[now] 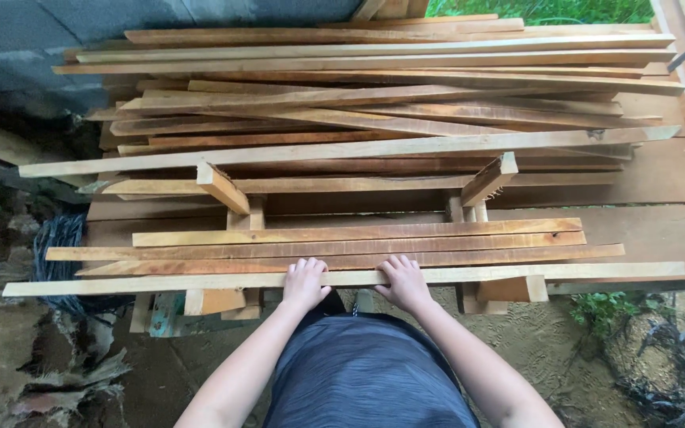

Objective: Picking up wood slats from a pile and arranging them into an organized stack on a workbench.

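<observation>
Nearest pale slat [517,273], long and thin, lying crosswise along the front edge of the wooden rack [509,288], at the very front of the lumber and closest to the person's body; left hand [304,283] curled over it near mid-length, fingers draped across the top face, gripping the slat; right hand [404,282] just beside, likewise closed over the same slat, fingers on top, thumb hidden beneath. Just behind that slat, three reddish-brown slats [358,246] stacked flat and parallel, touching one another, each a little shorter than the pale one. Further behind, two short angled blocks [222,187] rising from the rack, one to each side of the hands, tilted outward. Beyond those, a big loose pile of boards [374,95] lying mostly parallel to the held slat, some skewed, pale and dark mixed, resting on broad dark planks. Left of the slat's far end, a bundle of dark netting [57,238] on rough ground. Below the slat, sandy ground [549,341] with a small green plant [600,309] to the right. Behind the pile, a grey block wall [33,36] on the left, and grass on the right
</observation>
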